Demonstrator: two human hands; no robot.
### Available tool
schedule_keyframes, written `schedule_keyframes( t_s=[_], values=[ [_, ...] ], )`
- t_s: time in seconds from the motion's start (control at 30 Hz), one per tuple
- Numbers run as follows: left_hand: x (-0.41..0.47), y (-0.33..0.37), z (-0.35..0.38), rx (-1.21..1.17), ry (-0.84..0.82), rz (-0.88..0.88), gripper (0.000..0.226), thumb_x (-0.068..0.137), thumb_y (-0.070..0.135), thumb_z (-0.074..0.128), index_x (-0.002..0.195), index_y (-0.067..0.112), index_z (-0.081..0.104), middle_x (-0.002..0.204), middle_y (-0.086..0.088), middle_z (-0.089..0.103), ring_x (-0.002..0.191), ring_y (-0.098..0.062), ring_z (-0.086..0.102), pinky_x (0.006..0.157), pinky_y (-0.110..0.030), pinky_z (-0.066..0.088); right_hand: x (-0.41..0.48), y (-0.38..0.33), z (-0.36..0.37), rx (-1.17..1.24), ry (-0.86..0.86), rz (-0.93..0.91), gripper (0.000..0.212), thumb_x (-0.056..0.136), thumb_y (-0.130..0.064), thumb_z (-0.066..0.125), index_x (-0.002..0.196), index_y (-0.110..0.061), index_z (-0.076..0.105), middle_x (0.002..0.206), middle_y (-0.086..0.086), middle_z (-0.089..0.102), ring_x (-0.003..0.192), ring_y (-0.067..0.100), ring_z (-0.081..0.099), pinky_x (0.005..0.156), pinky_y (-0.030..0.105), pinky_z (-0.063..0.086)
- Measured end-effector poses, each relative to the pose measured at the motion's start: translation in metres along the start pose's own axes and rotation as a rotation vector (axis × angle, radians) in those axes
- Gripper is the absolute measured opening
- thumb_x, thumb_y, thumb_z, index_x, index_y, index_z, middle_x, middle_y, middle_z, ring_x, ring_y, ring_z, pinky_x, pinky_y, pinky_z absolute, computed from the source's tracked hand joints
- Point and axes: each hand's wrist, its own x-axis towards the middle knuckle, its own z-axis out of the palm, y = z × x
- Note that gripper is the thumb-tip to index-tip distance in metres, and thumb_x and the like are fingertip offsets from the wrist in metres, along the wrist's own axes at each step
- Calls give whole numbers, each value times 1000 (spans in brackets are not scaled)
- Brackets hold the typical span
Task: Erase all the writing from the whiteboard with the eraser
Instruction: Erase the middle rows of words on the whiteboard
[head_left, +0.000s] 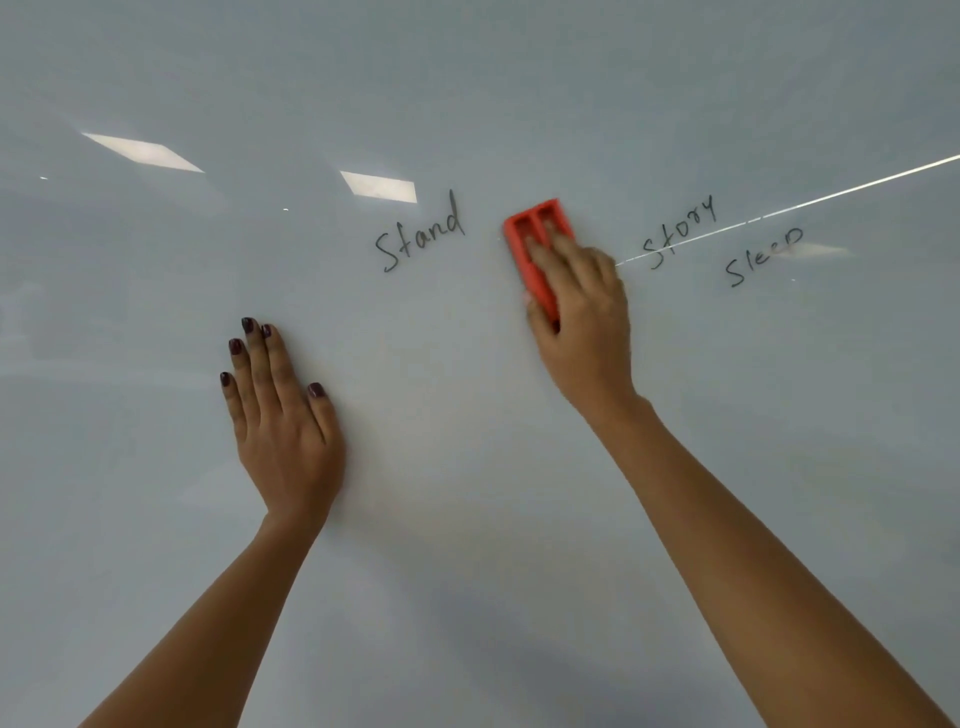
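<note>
Head view: the red eraser (537, 249) is being pressed flat against the whiteboard (467, 467) by the right hand (582, 317), whose fingers are clamped around it, between the words "Stand" (420, 234) at 9 o'clock and "story" (678, 231) at 3 o'clock. "Sleep" (763, 257) is being left further right. The left hand (283, 415) is being held open, fingers spread flat on the board, at 7 o'clock of the eraser.

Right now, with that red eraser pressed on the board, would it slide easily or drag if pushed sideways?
Probably slides easily: the whiteboard looks glossy, mirroring ceiling lights. The eraser seems a stiff block, keeping its shape under the right hand. It likely won't slip from the grip, since the fingers sit in its grooves.
</note>
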Motion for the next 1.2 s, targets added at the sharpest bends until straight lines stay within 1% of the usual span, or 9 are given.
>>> schedule_keyframes(
  t_s=[0.1, 0.23, 0.37, 0.43, 0.57, 0.67, 0.9, 0.97, 1.2],
  values=[
    [0, 0, 0, 1, -6, -1, 63, 99, 17, 29, 159, 9, 12, 167, -7, 9, 155, -21, 5, 126, -39, 4, -7, 13, -2, -37, -13, -34, 49, 94, -16, 61, 141, -14, 52, 149, 5, 50, 126, 33, 50, 107, 40, 39],
    [0, 0, -1, 6, -11, 7, 62, 100, 17, 29, 159, 8, 13, 167, -7, 9, 155, -21, 5, 126, -39, 4, 13, 19, -6, 90, 141, 328, 50, 92, -14, 62, 141, -13, 53, 150, 6, 49, 130, 33, 45, 114, 39, 36],
    [-1, -1, 0, 12, -6, 14, 61, 100, 18, 29, 158, 8, 13, 166, -8, 10, 154, -22, 6, 126, -39, 4, 4, -7, 1, 13, -71, -92, 48, 93, -16, 61, 140, -13, 54, 149, 4, 50, 126, 32, 49, 109, 39, 39],
    [-1, -1, 0, 12, -6, 17, 61, 100, 18, 29, 158, 8, 13, 166, -8, 10, 154, -22, 6, 126, -39, 4, 3, -9, 4, -12, -99, -149, 48, 94, -17, 60, 141, -14, 53, 149, 3, 50, 125, 31, 50, 108, 40, 42],
    [-1, -2, 0, 16, -9, 19, 60, 101, 19, 28, 158, 7, 13, 166, -7, 10, 154, -21, 5, 126, -39, 4, 25, -16, 10, 36, 70, 158, 50, 93, -15, 61, 143, -14, 51, 150, 5, 49, 130, 29, 46, 109, 38, 40],
    [-1, -3, 1, 20, -8, 18, 60, 101, 20, 27, 158, 7, 13, 166, -7, 10, 154, -21, 6, 126, -38, 4, 42, -34, 20, 41, 80, 209, 50, 94, -16, 59, 143, -14, 49, 151, 6, 47, 132, 30, 44, 111, 39, 39],
    [-1, -2, 0, 23, -2, 19, 59, 102, 21, 27, 157, 5, 17, 166, -10, 13, 154, -22, 8, 126, -39, 7, 9, -87, 46, 46, -227, -392, 50, 90, -18, 63, 140, -14, 54, 149, 4, 51, 120, 33, 53, 100, 41, 45],
    [-1, -2, -1, 18, -11, 18, 59, 102, 21, 27, 157, 5, 17, 166, -10, 13, 154, -22, 9, 126, -39, 8, 5, -84, 45, 47, -252, -438, 50, 91, -18, 62, 140, -16, 54, 149, 3, 51, 122, 31, 53, 102, 41, 45],
    [-2, -3, -1, 28, -24, 13, 59, 102, 21, 26, 158, 6, 15, 166, -8, 12, 154, -21, 7, 126, -41, 10, 41, -51, 31, 75, 108, 266, 53, 92, -15, 58, 144, -15, 48, 153, 3, 45, 132, 31, 44, 110, 40, 39]
  ],
)
